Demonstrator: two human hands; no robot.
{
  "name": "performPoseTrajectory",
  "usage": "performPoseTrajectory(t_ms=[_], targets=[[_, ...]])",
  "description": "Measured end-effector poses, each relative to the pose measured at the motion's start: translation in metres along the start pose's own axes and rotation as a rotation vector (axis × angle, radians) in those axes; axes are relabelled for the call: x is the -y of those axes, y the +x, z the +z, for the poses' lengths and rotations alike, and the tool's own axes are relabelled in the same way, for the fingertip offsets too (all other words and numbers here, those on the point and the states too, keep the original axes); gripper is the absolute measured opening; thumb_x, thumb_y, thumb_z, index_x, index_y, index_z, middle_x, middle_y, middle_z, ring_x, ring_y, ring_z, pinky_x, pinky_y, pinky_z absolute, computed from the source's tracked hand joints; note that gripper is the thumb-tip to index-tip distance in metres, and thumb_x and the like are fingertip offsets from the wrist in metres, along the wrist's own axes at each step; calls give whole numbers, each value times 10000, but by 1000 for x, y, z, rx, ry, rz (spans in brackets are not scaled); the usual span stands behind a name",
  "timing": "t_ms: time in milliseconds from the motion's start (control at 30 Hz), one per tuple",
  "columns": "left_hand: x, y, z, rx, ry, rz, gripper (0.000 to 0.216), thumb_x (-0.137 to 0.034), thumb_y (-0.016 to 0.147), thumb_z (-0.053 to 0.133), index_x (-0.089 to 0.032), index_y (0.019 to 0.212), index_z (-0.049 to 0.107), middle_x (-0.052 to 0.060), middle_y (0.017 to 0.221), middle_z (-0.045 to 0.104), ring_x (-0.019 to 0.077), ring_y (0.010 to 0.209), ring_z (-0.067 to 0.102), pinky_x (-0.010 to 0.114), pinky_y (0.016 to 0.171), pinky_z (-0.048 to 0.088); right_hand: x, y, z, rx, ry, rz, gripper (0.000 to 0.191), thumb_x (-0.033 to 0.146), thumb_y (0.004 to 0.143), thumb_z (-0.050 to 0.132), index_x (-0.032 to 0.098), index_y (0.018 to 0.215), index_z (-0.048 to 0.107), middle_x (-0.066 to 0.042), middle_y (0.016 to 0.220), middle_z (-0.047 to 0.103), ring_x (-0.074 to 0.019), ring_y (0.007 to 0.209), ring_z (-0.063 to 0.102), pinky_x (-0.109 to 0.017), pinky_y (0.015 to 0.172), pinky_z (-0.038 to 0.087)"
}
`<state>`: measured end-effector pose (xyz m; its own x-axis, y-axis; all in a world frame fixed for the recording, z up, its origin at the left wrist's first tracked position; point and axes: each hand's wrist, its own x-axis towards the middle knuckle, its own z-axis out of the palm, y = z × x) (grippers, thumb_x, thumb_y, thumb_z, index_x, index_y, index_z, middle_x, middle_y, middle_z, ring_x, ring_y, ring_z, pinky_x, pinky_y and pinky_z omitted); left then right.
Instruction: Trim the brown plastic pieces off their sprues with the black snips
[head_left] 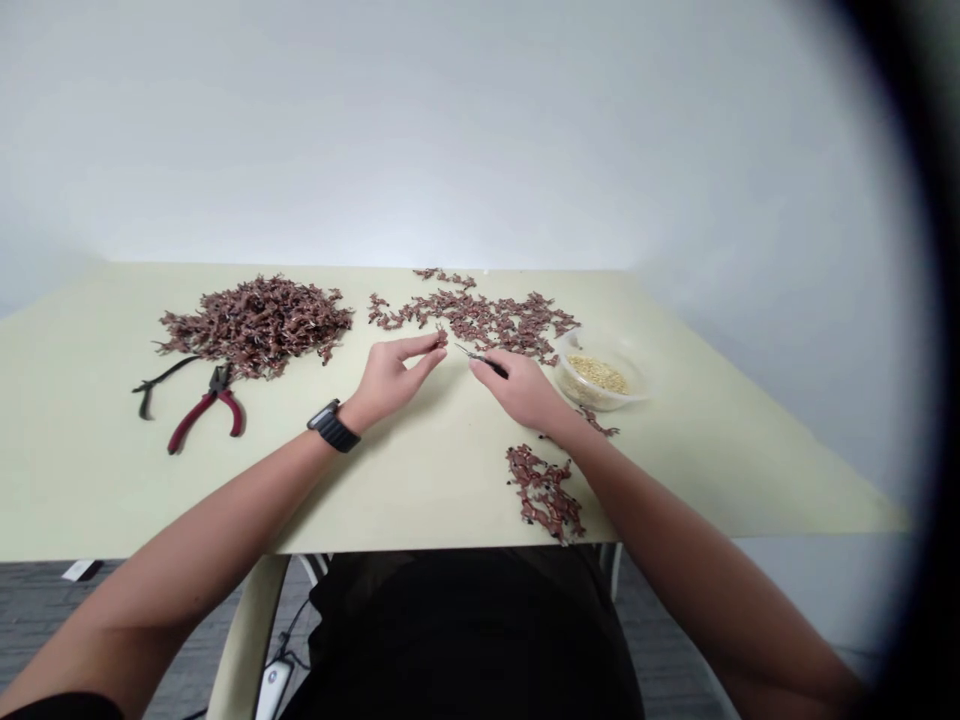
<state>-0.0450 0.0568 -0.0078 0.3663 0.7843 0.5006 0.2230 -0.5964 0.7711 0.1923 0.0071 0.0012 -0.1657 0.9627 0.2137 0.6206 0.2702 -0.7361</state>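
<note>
Just left of the clear bowl (636, 392), R hand (525, 392) rests on the worktop (420, 470), fingers closed on a thin dark tool (480, 360), tip pointing away from bowl. Further left, L hand (391, 378), wrist down, fingers pinching a small brown piece (441, 338) btwn thumb & forefinger. Bowl holds pale yellow bits (598, 373). Behind-left of bowl, a brown-piece heap (487, 318); red pliers (206, 405) well left.

Small reddish-brown piece (441, 337) at fingertips of left hand (390, 378); thin pointed tool (480, 359) aslant in right hand (525, 390)
</note>
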Motion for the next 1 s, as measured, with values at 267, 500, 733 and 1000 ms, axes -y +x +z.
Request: performPoseTrajectory(t_ms=[267, 500, 733, 1000], targets=[[-10, 1, 0, 187, -561, -296, 448, -502, 896, 811, -132, 1148, 821, 162, 1162, 800, 261, 1031, 788, 461, 1064, 585, -5, 1, -7, -83, -253, -171, 361, 525, 1017, 513, 237, 811, 444, 0, 721, 530, -178, 661, 471, -330, 645, 302], [-12, -1, 0, 237, -547, -290, 407, -476, 918, 797, -126, 1124, 826, 163, 1153, 802, 257, 1008, 790, 471, 1069, 582, -3, 0, -9, -42, -242, -216, 326, 491, 1017, 530, 230, 829, 475, -1, 745, 546, -176, 684, 497, -327, 657, 311], [-12, -1, 0, 260, -534, -296, 401, -488, 924, 785, -145, 1129, 827, 155, 1176, 797, 253, 1003, 788, 472, 1071, 583, -4, -1, -12, -34, -256, -222, 331, 485, 1014, 539, 231, 817, 460, -5, 750, 562, -174, 681, 498, -331, 652, 316], [-13, -1, 0, 275, -529, -293, 396, -493, 937, 768, -146, 1117, 823, 154, 1167, 798, 244, 985, 788, 450, 1050, 589, 1, -2, -16, -30, -271, -210, 330, 489, 1007, 559, 231, 823, 470, -4, 744, 566, -175, 683, 504, -333, 648, 322]])
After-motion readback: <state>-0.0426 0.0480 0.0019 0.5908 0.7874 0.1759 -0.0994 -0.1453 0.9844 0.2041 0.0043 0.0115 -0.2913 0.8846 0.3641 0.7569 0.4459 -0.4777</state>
